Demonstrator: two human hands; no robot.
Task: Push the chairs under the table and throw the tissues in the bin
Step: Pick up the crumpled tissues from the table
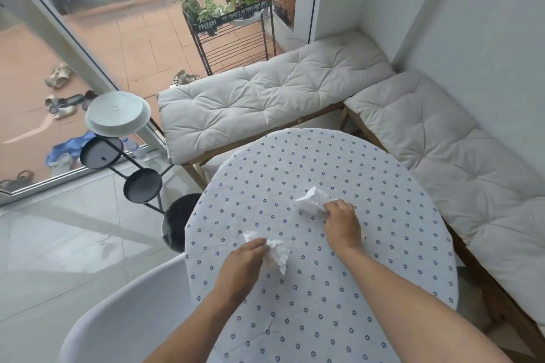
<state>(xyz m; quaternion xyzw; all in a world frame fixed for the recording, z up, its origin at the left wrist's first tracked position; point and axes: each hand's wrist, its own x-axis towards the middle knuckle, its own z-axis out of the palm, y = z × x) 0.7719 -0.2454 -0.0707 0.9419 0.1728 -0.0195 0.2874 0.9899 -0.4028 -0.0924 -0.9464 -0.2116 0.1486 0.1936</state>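
A round table (295, 162) with a white flower-dotted cloth fills the middle of the view. My left hand (243, 262) grips a crumpled white tissue (277, 253) lying on the cloth near the table's left side. My right hand (342, 222) pinches a second crumpled tissue (311, 200) further in, near the table's centre. A dark round bin (177, 222) stands on the floor at the table's left edge, partly hidden by the tabletop. A white plastic chair (124, 312) sits at the near left, its seat tucked against the table.
Two cushioned benches (265, 97) (457, 162) line the far and right walls. A black tiered plant stand (141, 183) with a pale tray (118, 113) stands left of the bin. Glass doors (73, 38) lie beyond, and pale floor tiles (73, 239) stretch out at left.
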